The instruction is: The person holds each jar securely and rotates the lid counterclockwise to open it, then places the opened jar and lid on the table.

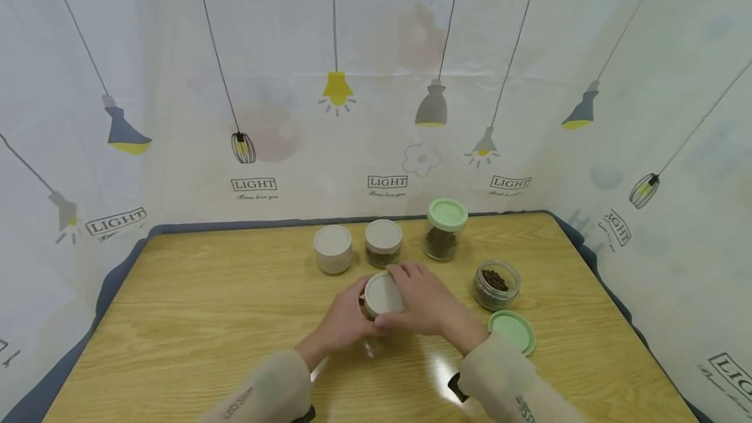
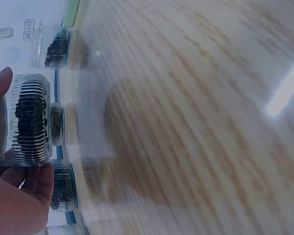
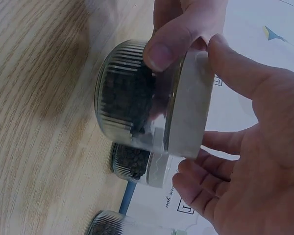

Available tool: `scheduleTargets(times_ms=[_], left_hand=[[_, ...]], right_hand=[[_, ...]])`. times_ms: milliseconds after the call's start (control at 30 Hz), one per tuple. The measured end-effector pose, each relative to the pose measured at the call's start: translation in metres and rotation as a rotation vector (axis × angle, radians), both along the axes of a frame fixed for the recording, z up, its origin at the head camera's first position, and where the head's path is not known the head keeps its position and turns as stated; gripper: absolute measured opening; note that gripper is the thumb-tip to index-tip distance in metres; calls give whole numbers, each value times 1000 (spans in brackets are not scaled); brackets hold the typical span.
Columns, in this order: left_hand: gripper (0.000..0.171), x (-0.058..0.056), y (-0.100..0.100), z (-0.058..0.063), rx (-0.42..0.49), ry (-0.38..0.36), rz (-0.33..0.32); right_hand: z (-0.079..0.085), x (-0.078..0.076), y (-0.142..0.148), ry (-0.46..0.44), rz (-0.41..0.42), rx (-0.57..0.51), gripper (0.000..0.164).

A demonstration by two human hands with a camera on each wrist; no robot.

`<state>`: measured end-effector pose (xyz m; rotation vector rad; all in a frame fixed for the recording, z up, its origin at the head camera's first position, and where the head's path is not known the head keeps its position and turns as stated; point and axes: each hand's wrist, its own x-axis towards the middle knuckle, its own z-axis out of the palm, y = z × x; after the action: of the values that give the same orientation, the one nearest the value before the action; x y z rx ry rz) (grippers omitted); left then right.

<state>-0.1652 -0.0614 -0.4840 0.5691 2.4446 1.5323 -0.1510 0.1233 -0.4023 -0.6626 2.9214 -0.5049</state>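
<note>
A ribbed glass jar (image 3: 125, 98) of dark bits is held up a little over the table, tilted in the right wrist view. My left hand (image 1: 348, 320) grips its glass body, thumb on one side and fingers on the other. On top sits a white lid (image 1: 384, 294), seated on the rim as far as the right wrist view shows. Thumb and fingers of my right hand (image 1: 425, 302) hold that lid by its edge. In the left wrist view only part of the left hand (image 2: 19, 203) shows beside the jar.
Behind the hands stand two white-lidded jars, a left one (image 1: 333, 250) and a middle one (image 1: 383, 243), plus a taller jar with a green lid (image 1: 447, 215). To the right, an open jar (image 1: 496, 286) of brown bits stands near a loose green lid (image 1: 512, 331). A printed curtain (image 1: 305, 168) borders the wooden table (image 1: 235, 305).
</note>
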Motion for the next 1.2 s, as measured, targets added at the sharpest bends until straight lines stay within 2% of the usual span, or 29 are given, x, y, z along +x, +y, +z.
scheduleTargets(times_ms=[233,467,867,1200], left_hand=[[83,1,8,-1,19,-7,-32],[84,3,11,-2,15,-35,-28],[87,5,10,0,17,-53,-38],[89,2,8,-2,28,-64,-66]], right_hand=[[-1,3,-6,22,-51,-19,84],[-1,3,-8,1,-101,-6,80],[-1,2,-7,13,-80,2,74],[2,0,-4,22,-25,14,78]])
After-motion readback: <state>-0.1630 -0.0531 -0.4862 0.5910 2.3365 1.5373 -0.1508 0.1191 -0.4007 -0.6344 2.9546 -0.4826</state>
